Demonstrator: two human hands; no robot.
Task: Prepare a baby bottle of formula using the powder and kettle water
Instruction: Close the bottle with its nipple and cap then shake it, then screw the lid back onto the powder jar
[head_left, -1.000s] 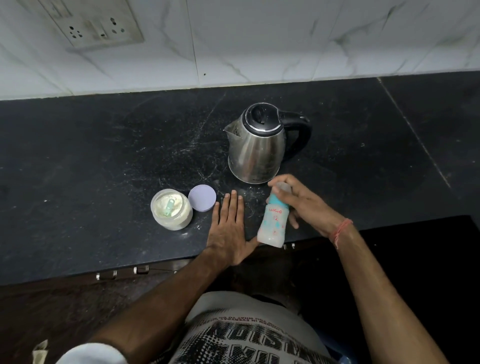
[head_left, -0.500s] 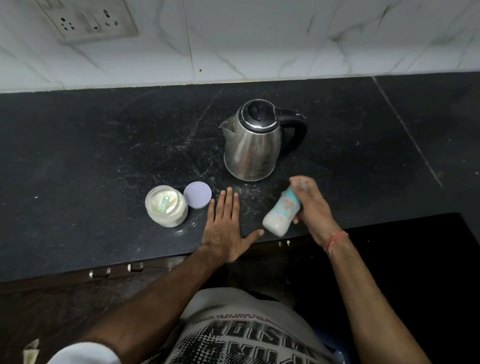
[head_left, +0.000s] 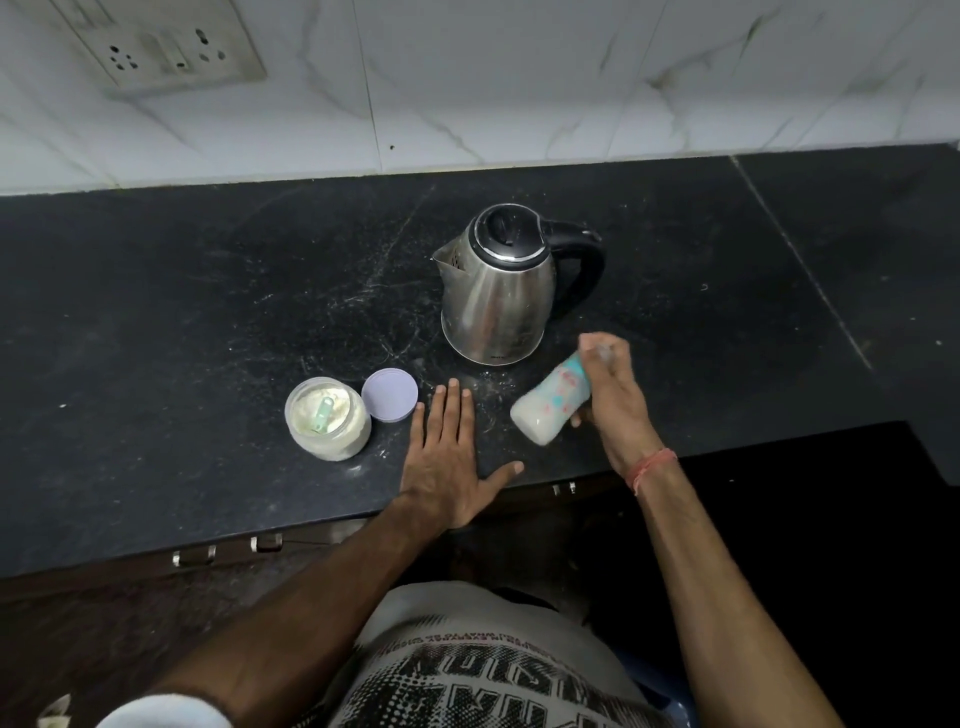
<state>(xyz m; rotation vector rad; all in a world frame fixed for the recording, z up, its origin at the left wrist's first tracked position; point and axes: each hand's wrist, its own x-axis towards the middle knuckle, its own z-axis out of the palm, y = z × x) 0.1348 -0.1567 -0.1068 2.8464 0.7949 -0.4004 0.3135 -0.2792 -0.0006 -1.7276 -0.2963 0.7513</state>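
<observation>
While the left hand (head_left: 447, 457) lies flat with fingers spread on the black counter (head_left: 156, 322), the right hand (head_left: 613, 405) grips a tilted baby bottle (head_left: 550, 405) of milky liquid in front of the steel kettle (head_left: 498, 296). The open powder jar (head_left: 327, 418) stands left, its lilac lid (head_left: 389, 395) just beside it.

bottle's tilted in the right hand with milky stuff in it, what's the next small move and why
Probably another shake or two, then stand it upright to check. The right hand grips the baby bottle tilted above the counter, cloudy white liquid inside, motion-blurred near its top. The left hand lies flat on the counter; the kettle is set down, the powder jar open.
</observation>
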